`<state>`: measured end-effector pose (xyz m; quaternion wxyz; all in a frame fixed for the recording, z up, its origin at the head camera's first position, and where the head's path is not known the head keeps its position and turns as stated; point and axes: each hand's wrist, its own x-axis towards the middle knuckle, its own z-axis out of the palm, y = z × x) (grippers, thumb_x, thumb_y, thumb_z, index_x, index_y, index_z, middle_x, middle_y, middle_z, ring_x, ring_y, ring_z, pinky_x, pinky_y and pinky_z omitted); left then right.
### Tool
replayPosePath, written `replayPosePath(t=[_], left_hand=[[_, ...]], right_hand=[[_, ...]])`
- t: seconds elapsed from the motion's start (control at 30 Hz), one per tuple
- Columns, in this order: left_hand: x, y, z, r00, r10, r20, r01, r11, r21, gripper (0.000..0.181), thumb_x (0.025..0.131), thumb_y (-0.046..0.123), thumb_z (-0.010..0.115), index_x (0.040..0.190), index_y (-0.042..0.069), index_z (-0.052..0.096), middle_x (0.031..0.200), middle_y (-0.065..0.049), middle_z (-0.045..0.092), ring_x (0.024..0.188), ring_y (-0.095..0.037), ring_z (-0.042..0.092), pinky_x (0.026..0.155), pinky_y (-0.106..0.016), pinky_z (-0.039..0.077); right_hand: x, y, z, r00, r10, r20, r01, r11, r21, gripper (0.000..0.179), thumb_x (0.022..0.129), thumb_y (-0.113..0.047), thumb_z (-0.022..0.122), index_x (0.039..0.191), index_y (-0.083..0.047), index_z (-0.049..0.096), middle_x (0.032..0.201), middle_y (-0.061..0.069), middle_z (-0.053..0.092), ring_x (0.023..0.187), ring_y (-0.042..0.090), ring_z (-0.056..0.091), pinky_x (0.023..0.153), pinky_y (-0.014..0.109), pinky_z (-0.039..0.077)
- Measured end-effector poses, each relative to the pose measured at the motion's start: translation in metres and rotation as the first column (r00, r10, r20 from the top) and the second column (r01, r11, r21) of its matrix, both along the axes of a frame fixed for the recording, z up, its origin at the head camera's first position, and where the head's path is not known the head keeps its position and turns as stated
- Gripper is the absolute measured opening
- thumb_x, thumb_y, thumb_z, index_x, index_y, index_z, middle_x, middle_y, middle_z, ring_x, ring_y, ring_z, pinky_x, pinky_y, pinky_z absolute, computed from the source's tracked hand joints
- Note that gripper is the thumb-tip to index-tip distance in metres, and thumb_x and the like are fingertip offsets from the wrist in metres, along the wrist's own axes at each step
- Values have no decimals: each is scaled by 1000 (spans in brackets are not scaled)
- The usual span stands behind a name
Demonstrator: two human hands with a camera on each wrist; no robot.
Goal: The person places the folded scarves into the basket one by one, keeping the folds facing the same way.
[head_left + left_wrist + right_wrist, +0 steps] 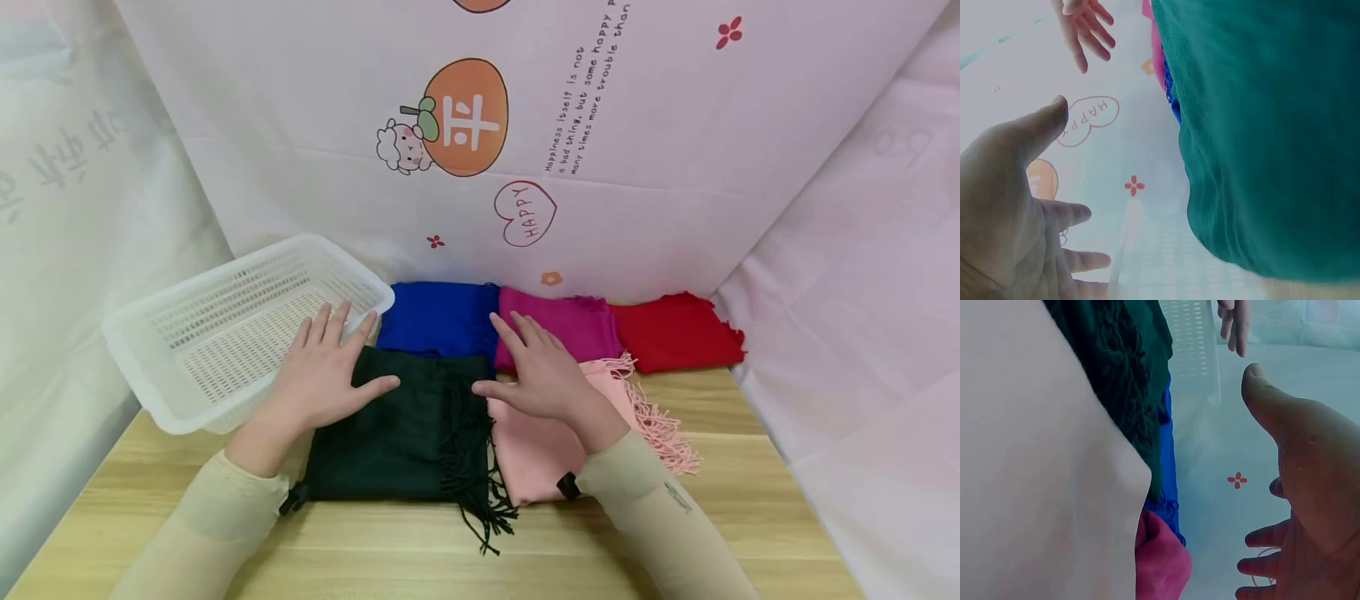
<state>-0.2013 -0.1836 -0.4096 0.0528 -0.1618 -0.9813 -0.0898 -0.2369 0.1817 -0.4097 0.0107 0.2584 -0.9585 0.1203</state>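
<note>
My left hand [318, 375] hovers with spread fingers between the white basket and a folded dark green scarf [382, 442]. My right hand [543, 375], fingers also spread, hangs over a folded pink scarf [532, 454] with pale fringe. Neither hand holds anything; both wrist views show a gap between palm and cloth. Behind lie a folded blue scarf [438, 321], a magenta scarf [558, 325] and a red scarf [675, 333], side by side. The green scarf's dark fringe falls toward the pink one. In the left wrist view the green scarf [1272, 144] looms large.
A white perforated basket [142, 358] stands at the left of the wooden table [360, 550], tilted in view, with no cloth seen inside. A printed white backdrop [637, 225] rises right behind the scarves. White cloth sides [862, 333] flank the table.
</note>
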Motion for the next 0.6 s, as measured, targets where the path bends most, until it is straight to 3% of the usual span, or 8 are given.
replayPosePath(t=[0.23, 0.6], left_hand=[[1, -9, 0, 1000, 18, -11, -18, 1000, -9, 111, 100, 88, 50, 179, 14, 23, 182, -29, 13, 167, -55, 8, 133, -71, 10], [4, -19, 1, 999, 33, -8, -33, 999, 11, 110, 101, 86, 49, 178, 12, 24, 182, -30, 14, 167, -56, 8, 132, -72, 11]], right_hand=[[-6, -16, 4, 999, 18, 42, -17, 999, -27, 112, 98, -83, 59, 181, -25, 11, 184, 17, 18, 168, 41, 23, 131, 67, 25], [-18, -44, 12, 998, 57, 37, -56, 998, -38, 109, 100, -80, 61, 181, -22, 16, 182, 17, 27, 167, 40, 28, 131, 64, 28]])
